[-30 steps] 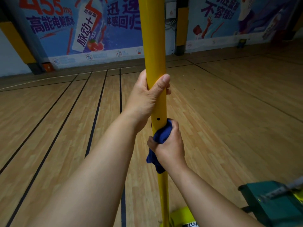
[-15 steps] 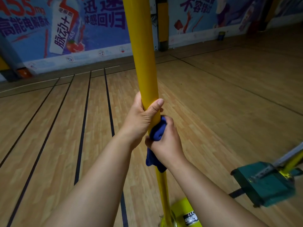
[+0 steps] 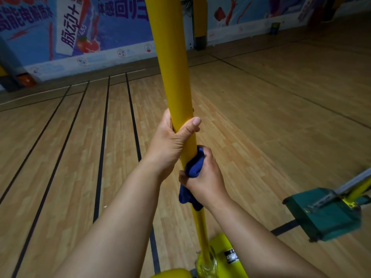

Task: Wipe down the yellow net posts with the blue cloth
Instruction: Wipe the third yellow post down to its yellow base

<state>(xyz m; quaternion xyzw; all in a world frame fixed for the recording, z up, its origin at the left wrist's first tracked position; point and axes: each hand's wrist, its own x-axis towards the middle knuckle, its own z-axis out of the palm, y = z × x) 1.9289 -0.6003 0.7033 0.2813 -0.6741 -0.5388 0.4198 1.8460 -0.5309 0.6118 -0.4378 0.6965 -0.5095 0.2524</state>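
1. Post (image 3: 170, 67): plain yellow.
2. Cloth (image 3: 193, 169): dark blue.
3. Floor (image 3: 261, 117): light tan wood-plank pattern, crossed by dark lines.
4. Base (image 3: 222, 243): yellow, with a black label.
5. Block (image 3: 323, 217): dark green.
6. Wall banner (image 3: 70, 31): blue, with red and white graphics and dark purple lettering.

Both forearms bare — no sleeves; left hand (image 3: 170, 141), right hand (image 3: 206, 177).
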